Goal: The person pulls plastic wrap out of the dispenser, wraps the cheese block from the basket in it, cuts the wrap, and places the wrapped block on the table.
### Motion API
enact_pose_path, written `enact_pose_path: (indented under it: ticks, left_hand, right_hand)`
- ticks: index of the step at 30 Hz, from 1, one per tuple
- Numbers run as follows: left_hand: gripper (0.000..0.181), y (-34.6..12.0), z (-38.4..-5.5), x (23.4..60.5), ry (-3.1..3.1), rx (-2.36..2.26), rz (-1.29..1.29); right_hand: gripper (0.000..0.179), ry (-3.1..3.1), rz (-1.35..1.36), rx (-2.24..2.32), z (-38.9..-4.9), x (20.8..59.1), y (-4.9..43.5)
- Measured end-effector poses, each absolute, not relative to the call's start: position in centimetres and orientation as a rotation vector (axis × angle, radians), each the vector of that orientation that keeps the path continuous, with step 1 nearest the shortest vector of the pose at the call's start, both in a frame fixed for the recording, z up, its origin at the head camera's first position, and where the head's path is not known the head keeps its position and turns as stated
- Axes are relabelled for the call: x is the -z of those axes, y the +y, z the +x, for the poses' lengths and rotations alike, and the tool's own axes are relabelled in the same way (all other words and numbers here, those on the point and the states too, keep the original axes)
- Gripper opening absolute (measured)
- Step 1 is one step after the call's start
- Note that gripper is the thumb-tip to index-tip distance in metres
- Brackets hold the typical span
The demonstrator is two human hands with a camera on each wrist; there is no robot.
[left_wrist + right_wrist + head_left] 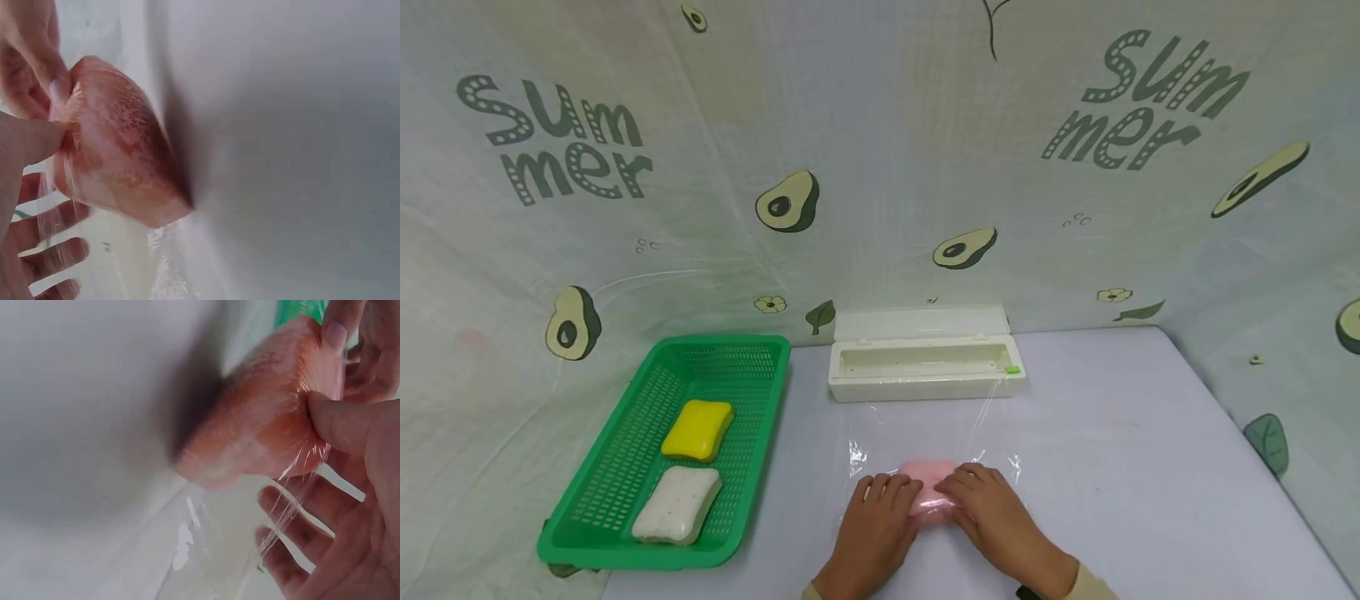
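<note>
A pink soap bar (pixel 928 493) stands between my two hands, with clear cling film (pixel 880 433) drawn over it. My left hand (pixel 877 527) grips its left side; in the left wrist view the left thumb (pixel 40 139) presses the film against the soap (pixel 119 147). From the right, my right hand (pixel 996 521) holds the other side, the right thumb (pixel 344 422) pushing on the film-covered face of the soap (pixel 269 419). One edge of the bar is tilted down to the table. Fingers of both hands spread behind the film.
A white cling film dispenser (pixel 925 389) with its lid up and a green slider (pixel 1012 369) stands at the back. To the left, a green basket (pixel 754 500) holds a yellow soap bar (pixel 697 430) and a white soap bar (pixel 677 504). Printed cloth (pixel 880 150) hangs behind the table.
</note>
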State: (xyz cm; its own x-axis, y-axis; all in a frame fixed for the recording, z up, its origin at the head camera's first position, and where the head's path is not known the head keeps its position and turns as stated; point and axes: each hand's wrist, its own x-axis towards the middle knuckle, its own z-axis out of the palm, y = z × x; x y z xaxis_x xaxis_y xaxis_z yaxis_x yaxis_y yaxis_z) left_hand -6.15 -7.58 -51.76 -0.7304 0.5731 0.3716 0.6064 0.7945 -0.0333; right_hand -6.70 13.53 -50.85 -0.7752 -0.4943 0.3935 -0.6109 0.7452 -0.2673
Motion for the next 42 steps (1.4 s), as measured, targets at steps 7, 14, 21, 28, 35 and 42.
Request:
enact_pose_path:
  ticks: [7, 14, 21, 28, 35, 42]
  left_hand:
    - [0.064, -6.7, -6.8, 50.2, -2.586, 0.105, -0.870]
    - [0.056, -5.6, -7.8, 49.8, -2.555, 0.043, -0.853]
    - [0.069, -5.3, -9.3, 50.2, -2.618, -0.065, -0.791]
    - [0.079, -5.0, -11.1, 51.3, -2.636, -0.042, -0.751]
    - [0.086, -5.0, -12.6, 51.7, -2.663, -0.026, -0.742]
    - [0.096, -5.3, -14.0, 51.8, -2.697, -0.066, -0.733]
  right_hand:
    - [0.024, -2.795, 0.844, -0.772, -9.1, 48.6, 14.1]
    - [0.020, -2.917, 0.913, -0.943, -11.9, 47.3, 14.3]
    - [0.020, -2.964, 0.931, -0.936, -14.4, 47.1, 14.0]
    - [0.015, -2.748, 0.756, -0.695, -15.6, 48.2, 13.2]
    - [0.020, -2.541, 0.746, -0.539, -15.2, 48.8, 12.5]
    - [0.053, -2.633, 0.743, -0.362, -14.6, 49.7, 12.5]
